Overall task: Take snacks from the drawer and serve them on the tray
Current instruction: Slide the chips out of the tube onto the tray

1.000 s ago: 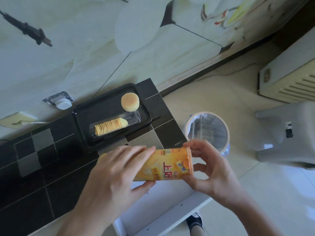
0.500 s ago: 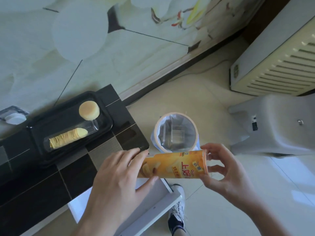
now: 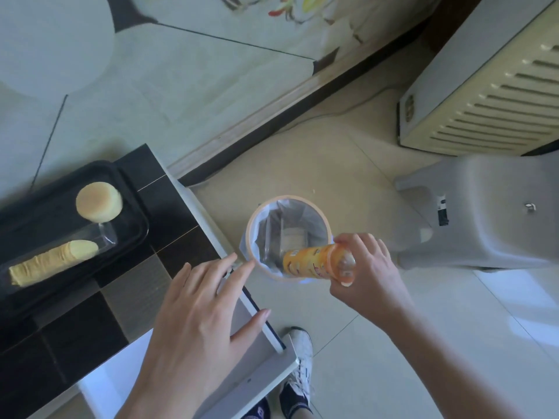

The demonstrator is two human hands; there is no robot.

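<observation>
Tray [image 3: 133, 189] cut by left edge, chip stack [image 3: 51, 261] end blurred. Can [image 3: 314, 261] print smeared, unreadable; far end hid in bin [image 3: 287, 201]. Drawer [image 3: 266, 376] inside mostly hid by left hand [image 3: 199, 322]

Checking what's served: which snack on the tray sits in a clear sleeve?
The stacked chips, lying in a clear sleeve on the black tray; the round cake beside them lies bare.

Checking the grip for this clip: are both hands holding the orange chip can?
No; only the right hand grips the orange chip can above the bin, while the left hand is open, holding nothing.
</observation>
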